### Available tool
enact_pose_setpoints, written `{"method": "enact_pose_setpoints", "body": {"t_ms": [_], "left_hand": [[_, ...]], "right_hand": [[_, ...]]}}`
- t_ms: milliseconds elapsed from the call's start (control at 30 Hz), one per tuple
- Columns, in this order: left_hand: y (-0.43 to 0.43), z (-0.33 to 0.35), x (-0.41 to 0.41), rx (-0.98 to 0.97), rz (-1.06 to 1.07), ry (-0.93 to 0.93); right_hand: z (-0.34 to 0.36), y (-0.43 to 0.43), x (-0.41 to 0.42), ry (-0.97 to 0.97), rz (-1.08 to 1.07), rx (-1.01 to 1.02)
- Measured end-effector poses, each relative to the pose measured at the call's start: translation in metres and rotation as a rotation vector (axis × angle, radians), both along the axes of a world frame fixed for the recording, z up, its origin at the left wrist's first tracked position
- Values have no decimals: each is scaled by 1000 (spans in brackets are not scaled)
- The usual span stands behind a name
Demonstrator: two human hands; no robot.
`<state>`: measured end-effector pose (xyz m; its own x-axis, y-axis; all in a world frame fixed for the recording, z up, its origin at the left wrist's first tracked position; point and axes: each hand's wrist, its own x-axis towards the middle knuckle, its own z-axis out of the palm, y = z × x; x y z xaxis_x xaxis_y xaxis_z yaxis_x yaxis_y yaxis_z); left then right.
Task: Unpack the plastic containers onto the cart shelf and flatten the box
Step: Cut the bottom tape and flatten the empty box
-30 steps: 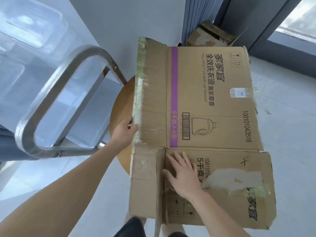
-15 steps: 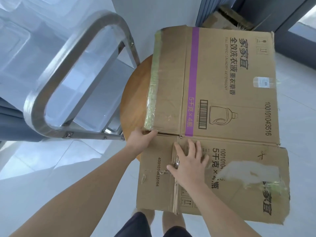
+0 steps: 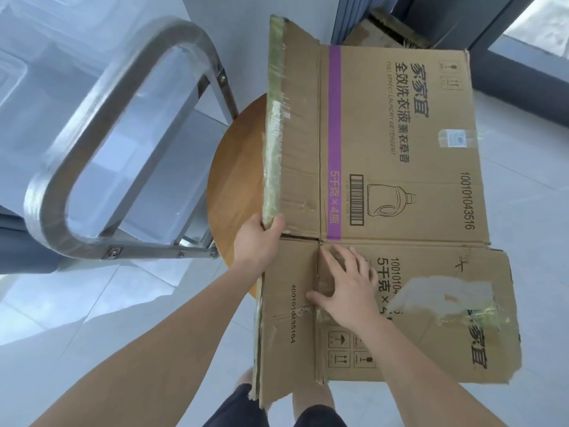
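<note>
A brown cardboard box [image 3: 400, 155], printed with a purple stripe and a detergent bottle drawing, lies collapsed flat over a round wooden stool [image 3: 234, 192]. My left hand [image 3: 261, 238] grips the box's taped left edge, thumb on top. My right hand [image 3: 345, 282] presses flat with spread fingers on the near flap, over the centre crease. Clear plastic containers [image 3: 37, 72] sit on the cart at the upper left, blurred behind the cart's metal handle [image 3: 101, 106].
The steel cart handle stands close to the stool's left side. Another cardboard box [image 3: 385, 32] rests against a dark frame at the back. Pale tiled floor [image 3: 529, 211] spreads right of the box. My legs show under the near flap.
My left hand has slid along the taped edge toward the fold and gripped it. The left flap has tilted up a little. My right hand stays pressing near the crease.
</note>
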<state>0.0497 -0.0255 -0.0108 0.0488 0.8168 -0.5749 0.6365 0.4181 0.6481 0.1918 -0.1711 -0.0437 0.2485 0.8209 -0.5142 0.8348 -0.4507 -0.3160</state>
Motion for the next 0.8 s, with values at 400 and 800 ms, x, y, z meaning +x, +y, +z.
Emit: {"method": "enact_pose_setpoints", "body": {"t_ms": [400, 800], "left_hand": [[-39, 44, 87, 167, -251, 55], [-64, 38, 167, 161, -383, 465]], "right_hand": [[10, -12, 43, 751, -402, -39], [13, -15, 111, 792, -422, 64]]}}
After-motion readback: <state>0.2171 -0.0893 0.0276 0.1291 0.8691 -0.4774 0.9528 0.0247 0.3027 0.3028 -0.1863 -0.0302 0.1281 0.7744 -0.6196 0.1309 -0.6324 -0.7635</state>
